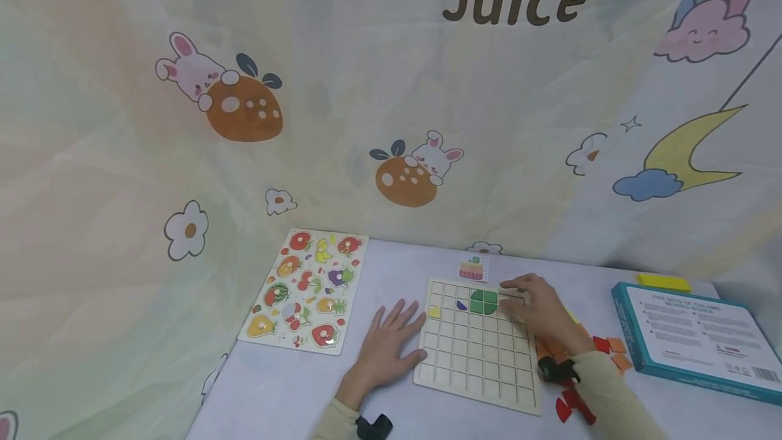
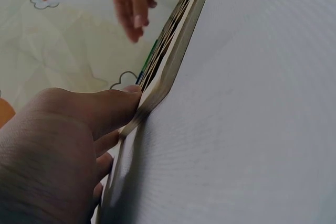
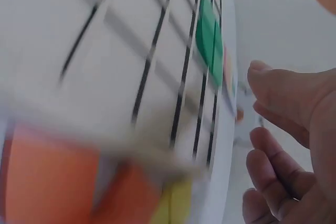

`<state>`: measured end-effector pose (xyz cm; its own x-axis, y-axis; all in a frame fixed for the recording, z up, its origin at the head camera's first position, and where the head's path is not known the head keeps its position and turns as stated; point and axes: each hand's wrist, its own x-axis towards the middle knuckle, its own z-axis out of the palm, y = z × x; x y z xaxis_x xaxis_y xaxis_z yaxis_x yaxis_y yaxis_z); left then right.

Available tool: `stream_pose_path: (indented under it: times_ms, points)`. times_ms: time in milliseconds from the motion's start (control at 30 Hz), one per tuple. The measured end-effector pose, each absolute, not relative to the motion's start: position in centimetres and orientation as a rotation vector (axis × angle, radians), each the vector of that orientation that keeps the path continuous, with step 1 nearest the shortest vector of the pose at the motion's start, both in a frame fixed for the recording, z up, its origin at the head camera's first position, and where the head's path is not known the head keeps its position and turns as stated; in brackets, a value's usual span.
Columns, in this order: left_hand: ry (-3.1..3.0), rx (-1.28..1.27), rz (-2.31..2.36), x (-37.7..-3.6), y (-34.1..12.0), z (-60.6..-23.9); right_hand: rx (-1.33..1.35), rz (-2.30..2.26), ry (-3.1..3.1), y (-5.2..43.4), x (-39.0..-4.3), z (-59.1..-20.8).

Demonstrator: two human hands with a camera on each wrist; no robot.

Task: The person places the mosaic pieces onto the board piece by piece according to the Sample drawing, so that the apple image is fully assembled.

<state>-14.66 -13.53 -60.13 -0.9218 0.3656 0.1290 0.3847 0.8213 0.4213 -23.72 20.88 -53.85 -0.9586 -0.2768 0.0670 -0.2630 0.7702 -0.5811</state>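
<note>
Under the right hand (image 1: pixel 540 311), grid board (image 1: pixel 476 352) cells hidden.

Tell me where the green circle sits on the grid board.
In the head view, the green circle lies in the grid board's top rows, near the far edge, just left of the right hand and right of a small purple piece.

The grid board (image 1: pixel 482 352) is pale wood with a square pattern. On it are a green circle (image 1: pixel 483 301), a small blue piece (image 1: pixel 461 305) to the circle's left and a yellow square (image 1: pixel 434 312). Right of the board lie orange and red pieces (image 1: pixel 611 348).
</note>
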Motion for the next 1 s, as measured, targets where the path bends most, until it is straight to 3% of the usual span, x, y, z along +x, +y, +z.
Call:
stream_pose_path:
  times_ms: [167,333,633,1000]
  points:
    - [-2.95,-0.617,-0.693,-14.6,-13.5,-60.1,-0.283,-0.861,2.895,25.6,-23.3,-53.9]
    - [-2.948,-0.612,-0.677,-14.6,-13.6,-60.1,-0.279,-0.823,2.85,27.8,-22.6,-54.3]
    - [-2.976,-0.588,-0.69,-14.5,-13.6,-60.3,-0.373,-0.833,2.914,28.0,-22.3,-54.8]
    - [-2.902,-0.62,-0.711,-14.5,-13.5,-60.4,-0.262,-0.841,2.873,28.1,-22.5,-54.5]
